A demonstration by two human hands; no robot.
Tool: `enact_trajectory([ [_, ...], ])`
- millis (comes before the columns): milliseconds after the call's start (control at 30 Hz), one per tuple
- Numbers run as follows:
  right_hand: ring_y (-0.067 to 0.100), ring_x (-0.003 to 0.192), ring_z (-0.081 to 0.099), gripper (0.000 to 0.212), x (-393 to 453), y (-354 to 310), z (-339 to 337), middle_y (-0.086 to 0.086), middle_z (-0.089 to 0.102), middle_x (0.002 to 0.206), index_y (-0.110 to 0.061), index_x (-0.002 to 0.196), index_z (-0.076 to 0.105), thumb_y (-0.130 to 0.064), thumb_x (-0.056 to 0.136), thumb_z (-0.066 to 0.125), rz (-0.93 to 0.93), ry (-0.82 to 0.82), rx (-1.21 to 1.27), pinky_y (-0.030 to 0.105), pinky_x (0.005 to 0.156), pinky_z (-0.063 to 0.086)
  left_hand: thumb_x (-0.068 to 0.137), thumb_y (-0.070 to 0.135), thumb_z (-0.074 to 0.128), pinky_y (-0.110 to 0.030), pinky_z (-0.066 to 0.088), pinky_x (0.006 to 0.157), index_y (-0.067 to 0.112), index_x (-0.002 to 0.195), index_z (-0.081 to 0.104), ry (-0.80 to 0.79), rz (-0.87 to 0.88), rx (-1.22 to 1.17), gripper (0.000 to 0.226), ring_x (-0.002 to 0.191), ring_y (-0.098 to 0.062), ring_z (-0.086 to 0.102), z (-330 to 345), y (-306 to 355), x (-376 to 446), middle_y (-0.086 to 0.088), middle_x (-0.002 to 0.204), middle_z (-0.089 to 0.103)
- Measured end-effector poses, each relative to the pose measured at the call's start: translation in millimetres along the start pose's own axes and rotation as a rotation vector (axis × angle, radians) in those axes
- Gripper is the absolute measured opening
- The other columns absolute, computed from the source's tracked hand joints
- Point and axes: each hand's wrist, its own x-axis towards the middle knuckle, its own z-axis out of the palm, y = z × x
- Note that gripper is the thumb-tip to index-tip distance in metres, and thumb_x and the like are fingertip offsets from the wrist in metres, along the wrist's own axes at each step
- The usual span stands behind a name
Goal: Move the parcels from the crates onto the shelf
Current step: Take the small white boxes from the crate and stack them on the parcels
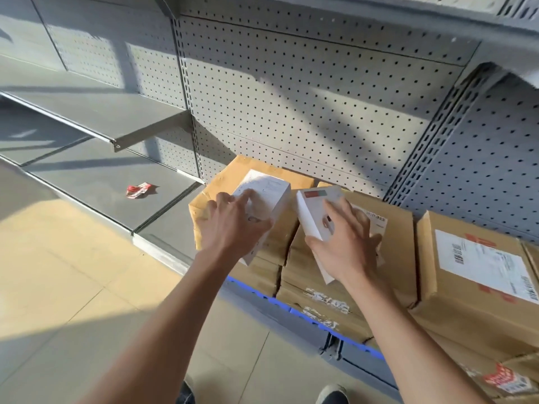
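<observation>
Fingers of my left hand (233,225) and right hand (347,243) clamp one small white cardboard parcel (272,189) each above the brown cartons (388,228), light, stiff boxes best gripped across their narrow sides.

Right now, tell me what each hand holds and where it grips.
Left hand grips a white box around its near end. Right hand grips a second white box along its right side.
</observation>
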Motion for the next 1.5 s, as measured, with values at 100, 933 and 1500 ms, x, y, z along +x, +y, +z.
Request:
enact_trajectory([
  [100,0.026,0.144,0.024,0.065,17.8,-4.6,5.4,-0.011,0.024,0.160,-0.035,0.141,0.040,-0.041,0.084,0.070,0.004,-0.003,-0.007,0.062,0.104,0.031,0.075,0.070,0.062,-0.046,0.032,0.089,0.043,0.127,0.055,0.019,0.027,0.045,0.058,0.122,-0.027,0.041,6.0,0.5,12.0,-0.001,0.131,0.047],
  [933,0.034,0.146,0.031,0.042,17.0,-41.7,7.7,0.006,0.049,0.150,-0.019,0.143,0.053,-0.020,0.101,0.054,-0.150,0.039,0.192,0.051,0.115,0.031,0.069,0.074,0.054,-0.040,0.053,0.071,0.043,0.111,0.059,-0.066,-0.003,-0.150,0.053,0.098,-0.027,0.058,-17.9,-9.3,10.1,-0.002,0.113,0.059],
  [1500,-0.009,0.104,0.064,0.044,7.0,-87.8,15.0,-0.021,0.070,0.115,-0.052,0.146,0.046,-0.056,0.102,0.045,-0.127,-0.185,0.946,0.031,0.091,0.057,0.099,0.053,0.050,-0.060,0.051,0.098,0.025,0.114,0.071,-0.294,-0.104,-1.203,0.038,0.109,-0.027,0.070,-64.5,-11.5,-9.8,-0.005,0.110,0.075],
])
